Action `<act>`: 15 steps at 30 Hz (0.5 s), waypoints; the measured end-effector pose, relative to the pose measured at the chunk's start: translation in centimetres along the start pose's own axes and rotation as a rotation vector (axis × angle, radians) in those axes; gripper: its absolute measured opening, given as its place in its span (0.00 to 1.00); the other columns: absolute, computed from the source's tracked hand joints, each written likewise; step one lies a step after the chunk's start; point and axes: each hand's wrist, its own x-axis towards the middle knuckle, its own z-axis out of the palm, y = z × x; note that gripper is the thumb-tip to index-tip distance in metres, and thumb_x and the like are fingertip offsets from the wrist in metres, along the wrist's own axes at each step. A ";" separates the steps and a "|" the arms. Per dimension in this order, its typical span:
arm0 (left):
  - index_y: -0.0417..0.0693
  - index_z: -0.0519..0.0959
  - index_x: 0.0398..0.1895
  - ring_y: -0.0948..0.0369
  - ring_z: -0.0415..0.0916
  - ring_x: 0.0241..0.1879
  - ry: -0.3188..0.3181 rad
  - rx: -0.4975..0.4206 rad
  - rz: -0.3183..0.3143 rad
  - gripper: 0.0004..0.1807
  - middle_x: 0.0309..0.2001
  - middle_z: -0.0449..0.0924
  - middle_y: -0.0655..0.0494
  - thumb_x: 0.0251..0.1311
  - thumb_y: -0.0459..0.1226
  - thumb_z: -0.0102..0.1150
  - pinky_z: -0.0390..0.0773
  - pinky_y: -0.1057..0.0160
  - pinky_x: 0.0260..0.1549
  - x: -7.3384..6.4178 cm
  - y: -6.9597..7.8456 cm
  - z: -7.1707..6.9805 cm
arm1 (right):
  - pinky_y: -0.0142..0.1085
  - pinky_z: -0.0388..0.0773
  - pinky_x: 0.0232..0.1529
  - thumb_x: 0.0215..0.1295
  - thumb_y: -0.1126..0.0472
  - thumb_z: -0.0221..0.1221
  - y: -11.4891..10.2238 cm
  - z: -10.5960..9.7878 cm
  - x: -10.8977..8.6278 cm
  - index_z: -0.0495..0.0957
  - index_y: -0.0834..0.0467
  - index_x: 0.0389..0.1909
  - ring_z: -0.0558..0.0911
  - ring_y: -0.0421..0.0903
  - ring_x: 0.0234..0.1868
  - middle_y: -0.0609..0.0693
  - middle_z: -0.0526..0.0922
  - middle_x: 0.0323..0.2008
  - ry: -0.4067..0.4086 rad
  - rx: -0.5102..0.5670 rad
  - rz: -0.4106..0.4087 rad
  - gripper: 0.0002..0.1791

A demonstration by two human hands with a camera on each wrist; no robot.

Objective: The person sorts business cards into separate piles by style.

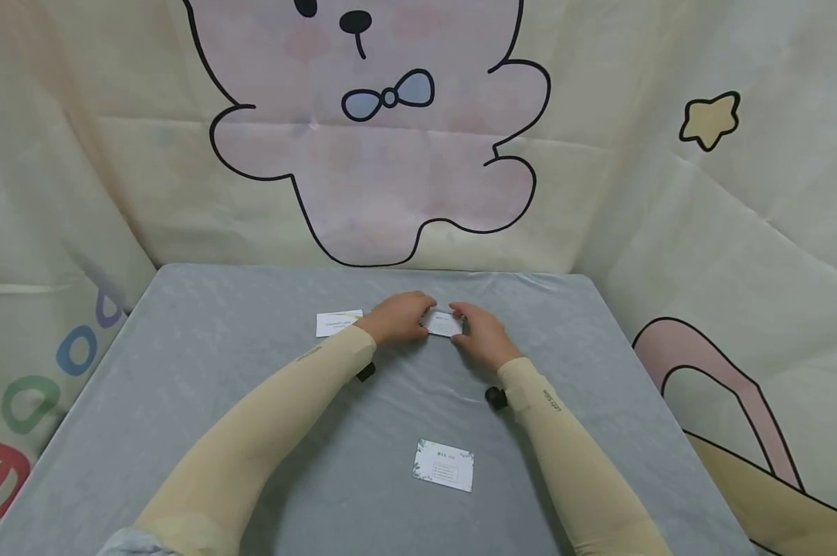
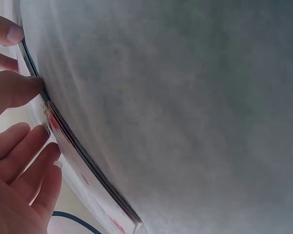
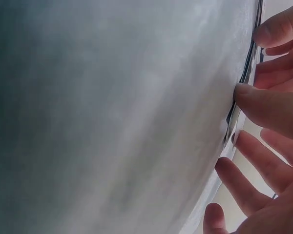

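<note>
Both hands meet at a small white printed card (image 1: 442, 323) near the far side of the table. My left hand (image 1: 398, 318) holds its left end between thumb and fingers, and my right hand (image 1: 486, 335) holds the right end. Only the thin dark edge of the card shows in the wrist views. A second white card (image 1: 331, 324) lies beside my left wrist, partly covered by it; in the left wrist view cards (image 2: 95, 178) with reddish marks appear in a layered, edge-on pile. Closer to me lies a white card (image 1: 443, 466) with green leaf corners.
A grey cloth covers the table (image 1: 203, 401). Fabric walls with cartoon prints stand behind and on both sides, meeting the table edges. Each wrist carries a small black camera (image 1: 496, 398).
</note>
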 end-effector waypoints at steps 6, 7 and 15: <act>0.44 0.75 0.76 0.54 0.78 0.68 -0.024 0.001 -0.015 0.32 0.70 0.80 0.49 0.71 0.41 0.70 0.77 0.52 0.70 0.3 0.0 -0.1 | 0.57 0.75 0.72 0.71 0.61 0.71 0.4 -0.1 0.1 0.71 0.57 0.78 0.79 0.59 0.71 0.59 0.82 0.68 -0.008 0.025 0.003 0.36; 0.45 0.75 0.76 0.54 0.78 0.68 -0.025 0.009 -0.012 0.32 0.70 0.79 0.49 0.71 0.41 0.70 0.77 0.52 0.70 0.4 0.0 -0.1 | 0.57 0.75 0.73 0.71 0.61 0.71 0.4 -0.2 0.1 0.72 0.58 0.77 0.79 0.59 0.71 0.59 0.82 0.68 -0.009 0.029 0.002 0.36; 0.46 0.74 0.76 0.52 0.77 0.70 -0.061 0.019 -0.009 0.33 0.71 0.78 0.48 0.71 0.42 0.70 0.76 0.50 0.71 1.2 0.0 -0.1 | 0.54 0.74 0.74 0.71 0.61 0.71 0.9 -0.2 0.1 0.73 0.59 0.76 0.79 0.58 0.72 0.59 0.82 0.68 -0.004 0.050 0.004 0.35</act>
